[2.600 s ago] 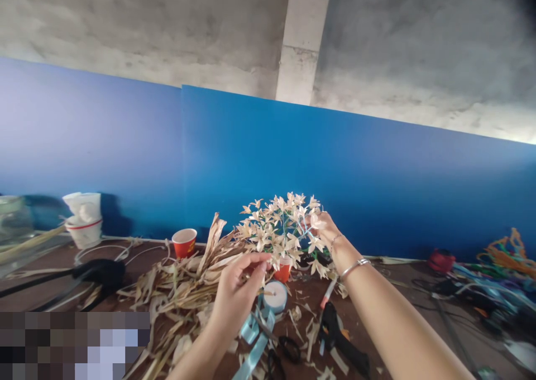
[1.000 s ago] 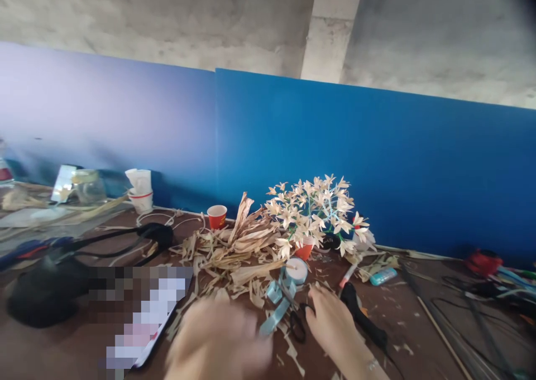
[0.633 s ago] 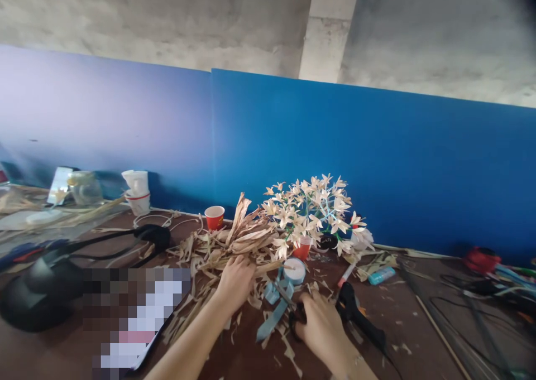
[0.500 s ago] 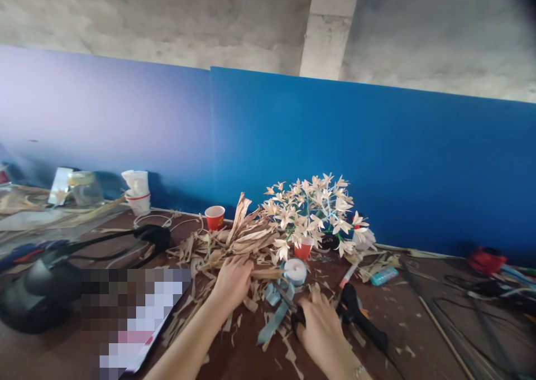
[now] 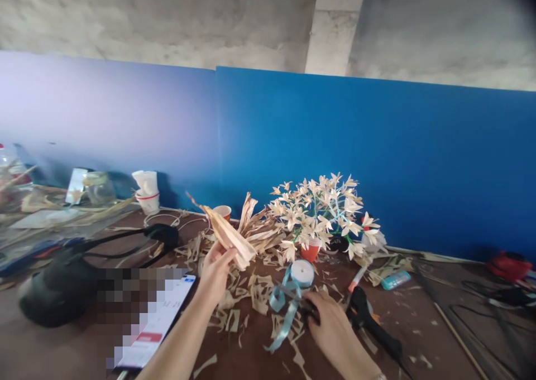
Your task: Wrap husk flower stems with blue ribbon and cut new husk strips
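My left hand (image 5: 216, 271) pinches a dry corn husk (image 5: 229, 234), which is raised and slants up to the left in front of an orange paper cup (image 5: 223, 211). My right hand (image 5: 329, 324) is low over the table, its fingers closed around the black handles of scissors (image 5: 309, 308). The scissor blades point left across a loose light-blue ribbon (image 5: 287, 324), and the ribbon roll (image 5: 302, 273) lies just beyond. Behind that, a bunch of pale husk flowers (image 5: 320, 212) stands in a red cup (image 5: 310, 250). More dry husks (image 5: 263, 232) are piled to its left.
Husk scraps (image 5: 232, 316) litter the brown table. A black glue gun (image 5: 377, 327) lies right of my right hand. On the left are a phone (image 5: 161, 324) and a black object with a strap (image 5: 54, 296). A blue partition (image 5: 377, 145) rises behind the table.
My left hand has lifted a corn husk from the pile and moved slightly left with it. My right hand stays low by the ribbon with the scissors. The view has shifted slightly.
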Tool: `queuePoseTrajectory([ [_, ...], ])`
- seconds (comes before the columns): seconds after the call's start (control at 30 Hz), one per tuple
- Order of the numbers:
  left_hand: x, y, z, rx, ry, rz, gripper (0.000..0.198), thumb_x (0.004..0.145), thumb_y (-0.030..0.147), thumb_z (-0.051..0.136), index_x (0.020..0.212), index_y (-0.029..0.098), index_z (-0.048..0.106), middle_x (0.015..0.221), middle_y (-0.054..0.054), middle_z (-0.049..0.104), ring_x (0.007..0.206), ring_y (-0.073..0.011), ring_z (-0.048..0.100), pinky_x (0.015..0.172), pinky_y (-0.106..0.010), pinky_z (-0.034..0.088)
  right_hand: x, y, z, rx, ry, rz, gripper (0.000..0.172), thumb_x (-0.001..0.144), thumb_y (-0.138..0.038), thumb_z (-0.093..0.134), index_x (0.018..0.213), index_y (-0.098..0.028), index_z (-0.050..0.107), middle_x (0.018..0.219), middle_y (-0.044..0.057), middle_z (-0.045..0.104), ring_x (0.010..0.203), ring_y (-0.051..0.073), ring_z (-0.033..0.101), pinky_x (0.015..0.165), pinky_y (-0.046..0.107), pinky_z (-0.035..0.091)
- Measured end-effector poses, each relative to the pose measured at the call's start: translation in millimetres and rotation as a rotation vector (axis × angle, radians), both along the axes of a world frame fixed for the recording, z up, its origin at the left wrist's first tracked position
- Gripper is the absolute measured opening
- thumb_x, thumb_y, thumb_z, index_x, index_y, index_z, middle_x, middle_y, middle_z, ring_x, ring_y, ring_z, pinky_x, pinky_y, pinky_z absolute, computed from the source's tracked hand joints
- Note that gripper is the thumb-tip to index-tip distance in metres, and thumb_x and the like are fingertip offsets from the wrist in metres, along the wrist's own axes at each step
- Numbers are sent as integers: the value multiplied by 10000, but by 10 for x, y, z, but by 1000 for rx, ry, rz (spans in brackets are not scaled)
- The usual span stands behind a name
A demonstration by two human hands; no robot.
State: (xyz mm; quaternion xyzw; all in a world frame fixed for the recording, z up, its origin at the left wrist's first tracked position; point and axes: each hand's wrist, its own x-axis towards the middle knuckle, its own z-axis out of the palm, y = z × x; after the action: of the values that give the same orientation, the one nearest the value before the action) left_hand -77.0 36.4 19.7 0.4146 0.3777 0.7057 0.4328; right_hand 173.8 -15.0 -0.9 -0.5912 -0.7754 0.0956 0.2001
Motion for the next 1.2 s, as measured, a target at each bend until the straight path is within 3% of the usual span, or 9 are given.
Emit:
queuePoseTrajectory([
  [0.1, 21, -9, 35, -32, -263, -104, 231, 609, 202, 668, 814, 167, 566, 772, 7, 638, 681, -136, 589, 623, -237, 445, -2, 8, -17, 24, 78, -10, 448, 606, -83, 470, 1028, -184, 585, 968, 79, 592, 955, 224, 527, 842, 301, 377],
  [0.2, 27, -23, 53, -55, -401, -141, 194, 584, 137, 682, 734, 160, 561, 757, 21, 647, 690, -110, 595, 649, -213, 452, -21, 6, -1, 40, 204, 28, 454, 591, -73, 470, 1012, -197, 589, 943, 68, 591, 938, 230, 527, 829, 316, 395],
  [0.33, 36, -50, 46, -54, -432, -211, 196, 590, 115, 683, 750, 154, 576, 765, 9, 656, 695, -114, 600, 636, -209, 456, -112, -30, 68, -48, 550, 175, 330, 680, -127, 495, 993, -203, 570, 939, 52, 616, 866, 202, 563, 791, 290, 427],
  [0.47, 71, -104, 73, -69, -397, -256, 151, 608, 146, 694, 720, 130, 594, 704, -8, 652, 647, -116, 596, 601, -208, 453, -264, -46, 124, -253, 755, 260, 265, 719, -212, 551, 982, -187, 538, 724, 8, 604, 688, 164, 561, 645, 250, 440],
  [0.7, 141, -135, 87, -114, -370, -163, 257, 565, 175, 720, 770, 141, 570, 670, -1, 633, 573, -125, 584, 549, -225, 450, -523, 34, 123, -348, 780, 328, 285, 667, -257, 639, 896, -177, 490, 618, -56, 461, 575, 98, 425, 512, 194, 344],
  [0.93, 187, -128, 65, -130, -298, -100, 324, 569, 214, 714, 847, 159, 557, 719, 2, 637, 615, -138, 603, 574, -219, 442, -603, 5, 140, -186, 625, 310, 312, 621, -252, 669, 885, -197, 512, 641, -62, 459, 585, 97, 391, 546, 202, 330],
  [1.2, 246, -156, 47, -240, -273, -151, 305, 521, 228, 736, 774, 162, 579, 596, 23, 620, 490, -134, 575, 502, -235, 429, -654, 77, -71, -274, 807, 287, 280, 665, -284, 648, 899, -179, 535, 575, -66, 404, 551, 89, 376, 498, 197, 307],
])
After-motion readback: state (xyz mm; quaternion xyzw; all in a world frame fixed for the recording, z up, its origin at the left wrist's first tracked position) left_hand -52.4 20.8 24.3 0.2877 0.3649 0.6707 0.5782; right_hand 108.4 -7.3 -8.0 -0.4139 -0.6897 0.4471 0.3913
